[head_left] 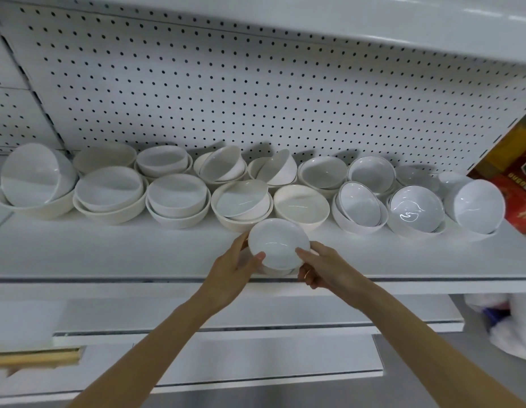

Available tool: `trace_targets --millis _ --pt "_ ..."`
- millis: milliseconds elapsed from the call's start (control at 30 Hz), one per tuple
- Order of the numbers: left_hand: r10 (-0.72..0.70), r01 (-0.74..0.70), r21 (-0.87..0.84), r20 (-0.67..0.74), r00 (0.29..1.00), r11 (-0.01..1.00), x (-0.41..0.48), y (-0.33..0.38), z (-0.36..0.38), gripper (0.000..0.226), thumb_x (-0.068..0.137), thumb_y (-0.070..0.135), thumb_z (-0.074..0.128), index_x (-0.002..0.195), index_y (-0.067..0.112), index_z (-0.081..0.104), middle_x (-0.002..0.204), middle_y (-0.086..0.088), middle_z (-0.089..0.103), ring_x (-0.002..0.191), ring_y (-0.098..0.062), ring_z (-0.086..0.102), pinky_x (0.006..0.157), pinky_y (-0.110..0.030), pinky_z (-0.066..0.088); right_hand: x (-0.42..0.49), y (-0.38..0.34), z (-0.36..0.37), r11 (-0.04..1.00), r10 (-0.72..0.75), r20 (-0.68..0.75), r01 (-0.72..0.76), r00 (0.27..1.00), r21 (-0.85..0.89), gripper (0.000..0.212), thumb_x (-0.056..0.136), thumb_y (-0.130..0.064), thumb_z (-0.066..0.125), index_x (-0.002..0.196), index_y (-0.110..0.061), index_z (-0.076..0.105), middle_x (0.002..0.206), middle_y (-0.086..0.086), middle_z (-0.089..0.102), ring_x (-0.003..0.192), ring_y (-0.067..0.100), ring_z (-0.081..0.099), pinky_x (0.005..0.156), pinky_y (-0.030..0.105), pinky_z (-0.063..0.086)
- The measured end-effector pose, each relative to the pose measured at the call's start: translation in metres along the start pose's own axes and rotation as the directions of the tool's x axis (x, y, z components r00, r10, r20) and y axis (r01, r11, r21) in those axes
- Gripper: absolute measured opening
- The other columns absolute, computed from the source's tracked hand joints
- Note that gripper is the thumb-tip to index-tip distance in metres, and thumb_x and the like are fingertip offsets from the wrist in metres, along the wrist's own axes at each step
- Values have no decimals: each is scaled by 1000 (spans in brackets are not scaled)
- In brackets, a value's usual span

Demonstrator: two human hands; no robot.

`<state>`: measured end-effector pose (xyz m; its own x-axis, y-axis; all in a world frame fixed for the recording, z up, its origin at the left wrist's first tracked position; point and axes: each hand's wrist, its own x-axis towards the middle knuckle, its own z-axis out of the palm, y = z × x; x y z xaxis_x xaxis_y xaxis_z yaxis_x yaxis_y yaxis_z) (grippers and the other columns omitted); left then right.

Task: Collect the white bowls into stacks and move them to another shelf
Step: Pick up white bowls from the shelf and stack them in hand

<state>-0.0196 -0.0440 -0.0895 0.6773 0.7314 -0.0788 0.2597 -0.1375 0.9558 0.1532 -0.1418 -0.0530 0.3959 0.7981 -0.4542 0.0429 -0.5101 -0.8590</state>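
Small white bowl [279, 243] held upright just above the front edge of the shelf [108, 254], nested on a second bowl [278, 271] whose rim shows beneath it. Left hand [232, 269] grips the left side, thumb on the near rim. Right hand [326, 269] grips the right side, thumb on the rim, fingers [310, 279] curled below. Behind, more white bowls [176, 195] sit in two rows along the pegboard [226, 83], many nested and tilted. Red and yellow boxes [515, 172] stand at far right.
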Motion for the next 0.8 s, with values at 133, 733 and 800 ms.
trace_targets --millis 133,733,800 --pt "4 -17 -47 -261 965 999 -2 -1 -6 34 97 27 53 131 24 50 121 4 60 106 -11 58 74 -6 42 12 -9 -10 957 -198 -246 132 949 -258 30 97 -31 52 123 -17 50 72 5 59 55 9 52 50 18 40" --pt "230 -134 385 -215 949 913 10 -22 -40 59 95 49 26 151 29 22 160 10 11 145 0 9 115 -18 10 77 -83 40 888 -307 -132 234 943 -395 26 96 -40 47 103 -17 58 59 4 60 38 2 48 40 13 34" --pt "209 -126 367 -197 958 922 10 -23 -41 61 94 49 26 152 30 20 160 13 9 146 0 7 117 -19 9 78 -83 40 887 -310 -123 241 943 -393 21 96 -38 48 93 -19 57 58 4 60 36 2 46 39 13 33"
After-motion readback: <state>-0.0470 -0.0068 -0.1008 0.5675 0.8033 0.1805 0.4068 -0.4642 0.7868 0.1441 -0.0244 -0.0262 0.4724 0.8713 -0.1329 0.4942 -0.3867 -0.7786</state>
